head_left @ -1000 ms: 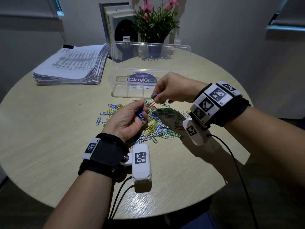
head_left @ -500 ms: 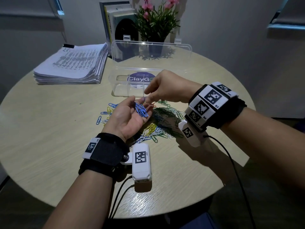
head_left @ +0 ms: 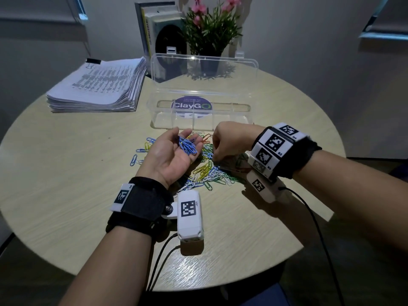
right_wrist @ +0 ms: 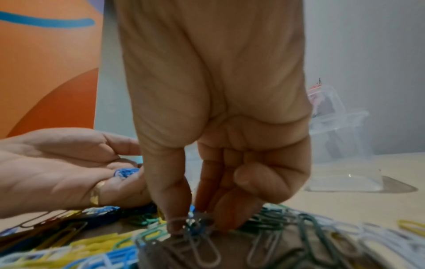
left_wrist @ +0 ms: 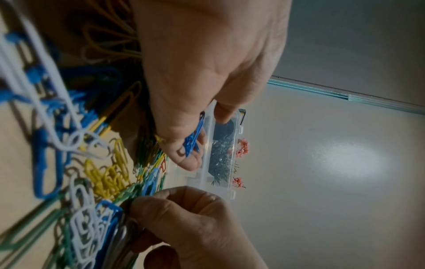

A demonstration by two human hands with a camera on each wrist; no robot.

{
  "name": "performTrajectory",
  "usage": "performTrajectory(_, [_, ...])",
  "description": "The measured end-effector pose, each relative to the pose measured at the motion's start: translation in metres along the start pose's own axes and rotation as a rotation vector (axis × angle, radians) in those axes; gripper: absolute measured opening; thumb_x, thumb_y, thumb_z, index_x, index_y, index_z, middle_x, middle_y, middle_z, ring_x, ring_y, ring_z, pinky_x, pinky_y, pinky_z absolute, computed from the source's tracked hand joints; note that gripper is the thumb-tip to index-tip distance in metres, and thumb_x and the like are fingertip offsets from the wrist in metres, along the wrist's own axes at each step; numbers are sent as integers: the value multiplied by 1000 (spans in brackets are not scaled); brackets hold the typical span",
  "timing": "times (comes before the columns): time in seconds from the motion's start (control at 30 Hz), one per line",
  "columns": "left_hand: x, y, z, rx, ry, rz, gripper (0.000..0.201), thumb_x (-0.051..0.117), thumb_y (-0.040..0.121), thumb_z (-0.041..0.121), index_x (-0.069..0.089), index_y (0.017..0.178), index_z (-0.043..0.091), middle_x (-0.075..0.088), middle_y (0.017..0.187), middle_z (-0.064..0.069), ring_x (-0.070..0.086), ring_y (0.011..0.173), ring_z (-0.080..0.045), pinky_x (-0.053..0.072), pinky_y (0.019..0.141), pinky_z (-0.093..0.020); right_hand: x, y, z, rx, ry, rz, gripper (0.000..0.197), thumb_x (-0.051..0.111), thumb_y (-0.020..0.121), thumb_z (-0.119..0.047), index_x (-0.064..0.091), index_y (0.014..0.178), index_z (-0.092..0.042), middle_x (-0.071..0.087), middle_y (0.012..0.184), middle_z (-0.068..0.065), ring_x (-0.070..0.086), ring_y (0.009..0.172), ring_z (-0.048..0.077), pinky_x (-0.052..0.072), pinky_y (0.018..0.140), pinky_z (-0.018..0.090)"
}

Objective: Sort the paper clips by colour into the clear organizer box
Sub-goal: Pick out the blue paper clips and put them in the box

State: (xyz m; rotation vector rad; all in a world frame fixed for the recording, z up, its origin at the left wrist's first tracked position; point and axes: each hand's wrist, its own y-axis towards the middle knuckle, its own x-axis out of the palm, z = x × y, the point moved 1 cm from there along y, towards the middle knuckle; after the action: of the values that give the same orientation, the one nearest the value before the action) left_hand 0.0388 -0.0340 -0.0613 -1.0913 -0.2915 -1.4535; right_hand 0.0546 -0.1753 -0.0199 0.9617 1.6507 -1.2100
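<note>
A heap of mixed paper clips [head_left: 207,173] in blue, yellow, green, white and red lies on the round table in front of the clear organizer box [head_left: 187,123]. The box has dividers and its lid [head_left: 205,69] stands up. My left hand [head_left: 176,149] is palm up above the heap, fingers relaxed, with several blue clips [head_left: 187,145] lying across them. The left wrist view shows the same blue clips [left_wrist: 193,140]. My right hand [head_left: 215,159] reaches down into the heap. In the right wrist view its thumb and forefinger [right_wrist: 195,223] pinch a blue clip [right_wrist: 195,230] there.
A thick stack of printed papers [head_left: 95,85] lies at the back left. Books [head_left: 154,29] and a potted plant [head_left: 209,29] stand behind the box. Wrist camera cables [head_left: 159,261] trail off the table's near edge.
My left hand uncurled and turned palm up with the blue clips on it. My right hand brought a blue clip over to it, then dropped to the heap.
</note>
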Motion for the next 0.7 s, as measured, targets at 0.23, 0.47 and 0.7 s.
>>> performTrajectory(0.23, [1, -1, 0, 4, 9, 3, 32, 36, 101, 26, 55, 90, 2, 55, 88, -15, 57, 83, -25, 48, 75, -32, -7, 0, 11, -27, 78, -17, 23, 67, 84, -25, 53, 67, -23, 54, 68, -6, 50, 72, 15, 39, 61, 26])
performTrajectory(0.47, [2, -2, -1, -13, 32, -1, 34, 36, 101, 28, 56, 90, 2, 58, 85, -15, 58, 82, -23, 47, 78, -32, -18, -3, 8, -108, 411, 41, 9, 63, 89, -9, 61, 81, -13, 61, 69, 0, 52, 55, 8, 38, 46, 18])
performTrajectory(0.7, [0, -2, -2, -18, 19, -38, 39, 32, 102, 30, 57, 96, 0, 62, 91, -18, 60, 90, -25, 47, 79, -37, -24, -5, -7, -142, 459, 118, 10, 63, 89, -9, 69, 92, -1, 67, 74, 9, 60, 61, 15, 50, 51, 21])
